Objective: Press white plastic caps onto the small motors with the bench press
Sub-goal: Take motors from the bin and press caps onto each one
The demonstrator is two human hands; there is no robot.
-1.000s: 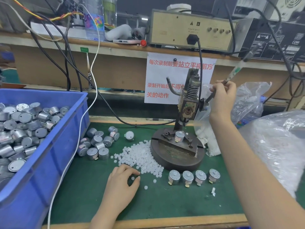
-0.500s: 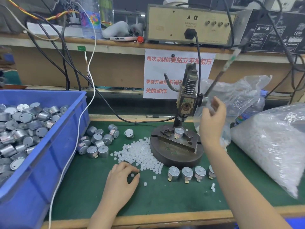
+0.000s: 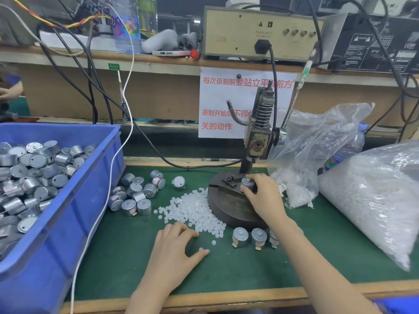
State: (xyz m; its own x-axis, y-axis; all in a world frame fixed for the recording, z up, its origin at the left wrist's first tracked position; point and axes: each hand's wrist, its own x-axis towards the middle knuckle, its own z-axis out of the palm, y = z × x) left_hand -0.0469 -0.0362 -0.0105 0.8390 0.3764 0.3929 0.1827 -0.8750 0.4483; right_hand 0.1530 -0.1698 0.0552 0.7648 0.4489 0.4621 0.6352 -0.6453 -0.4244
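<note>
The bench press (image 3: 258, 141) stands on a round dark base (image 3: 226, 207) on the green mat, its lever (image 3: 297, 94) raised up to the right. My right hand (image 3: 264, 196) grips a small silver motor (image 3: 247, 183) sitting in the fixture on the base. A pile of white plastic caps (image 3: 195, 209) lies left of the base. My left hand (image 3: 174, 252) rests at the pile's near edge, fingers spread around a loose cap (image 3: 200, 248). Capped motors (image 3: 240, 236) stand in a row in front of the base, partly hidden by my right arm.
A blue bin (image 3: 74, 200) full of motors fills the left side. Loose motors (image 3: 136, 193) lie between bin and caps. Two plastic bags of caps (image 3: 374, 196) sit on the right. A white cable (image 3: 108, 193) runs along the bin. A shelf with electrical boxes (image 3: 260, 30) is behind.
My right hand let go of the lever, which rose, and came down to take hold of the motor in the fixture. My left hand stayed by the cap pile.
</note>
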